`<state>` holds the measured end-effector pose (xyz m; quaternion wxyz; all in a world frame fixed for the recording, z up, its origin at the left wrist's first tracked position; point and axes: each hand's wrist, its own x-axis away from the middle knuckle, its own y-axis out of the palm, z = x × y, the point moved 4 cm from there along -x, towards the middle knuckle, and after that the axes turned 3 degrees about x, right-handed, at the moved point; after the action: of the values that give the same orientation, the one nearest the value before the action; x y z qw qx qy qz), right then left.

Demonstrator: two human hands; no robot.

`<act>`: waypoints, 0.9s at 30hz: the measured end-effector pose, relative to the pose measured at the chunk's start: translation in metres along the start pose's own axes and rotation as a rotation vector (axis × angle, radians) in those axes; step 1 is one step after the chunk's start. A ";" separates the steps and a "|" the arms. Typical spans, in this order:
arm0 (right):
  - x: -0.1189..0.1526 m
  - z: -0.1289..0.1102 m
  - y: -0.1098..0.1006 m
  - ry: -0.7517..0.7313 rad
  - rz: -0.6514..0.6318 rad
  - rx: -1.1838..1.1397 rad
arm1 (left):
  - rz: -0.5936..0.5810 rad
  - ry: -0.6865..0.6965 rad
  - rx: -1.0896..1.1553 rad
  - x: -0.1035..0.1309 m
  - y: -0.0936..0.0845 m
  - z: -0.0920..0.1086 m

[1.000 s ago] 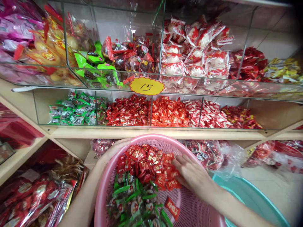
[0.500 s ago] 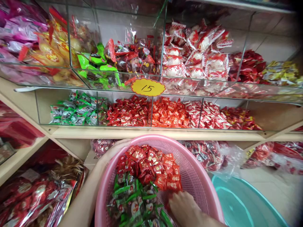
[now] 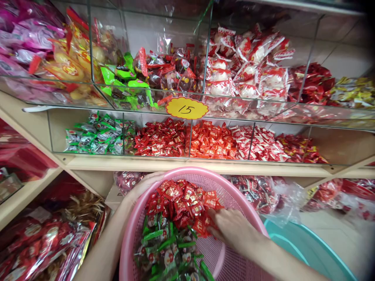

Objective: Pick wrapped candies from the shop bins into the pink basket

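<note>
A pink plastic basket (image 3: 126,238) with mesh sides fills the lower middle. My left hand (image 3: 146,186) curls over its far left rim, gripping it. Inside lie green-trimmed wrapped candies (image 3: 168,249), dark red wrapped candies (image 3: 186,197) and orange-red wrapped candies (image 3: 211,199). My right hand (image 3: 227,226) reaches in from the right, its fingers bent down over the orange-red candies and partly hidden among them.
Just beyond the basket, a lower shelf holds red candies (image 3: 159,138) and green-and-silver candies (image 3: 96,134) behind clear panels. A yellow price tag (image 3: 186,108) reads 15. A teal tub (image 3: 310,249) stands right; red packets (image 3: 38,249) lie left.
My right hand has moved up and away from me inside the basket, from the bare mesh onto the orange-red candies. My left hand stays on the rim. The view has shifted slightly.
</note>
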<state>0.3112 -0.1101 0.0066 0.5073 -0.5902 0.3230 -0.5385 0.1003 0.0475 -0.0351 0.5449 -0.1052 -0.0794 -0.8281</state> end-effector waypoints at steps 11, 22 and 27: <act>-0.012 0.032 -0.019 -0.002 0.380 -0.089 | 0.005 0.007 0.036 0.007 0.006 0.013; -0.096 0.085 -0.109 0.052 0.639 -0.125 | -0.045 0.023 -0.004 0.003 0.002 0.005; -0.133 0.083 -0.110 0.034 0.540 0.070 | -0.024 0.019 -0.018 -0.002 -0.003 -0.002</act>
<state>0.3452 0.0647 0.0773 0.6472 -0.4558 0.4581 -0.4044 0.0979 0.0501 -0.0373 0.5348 -0.1011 -0.0679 -0.8361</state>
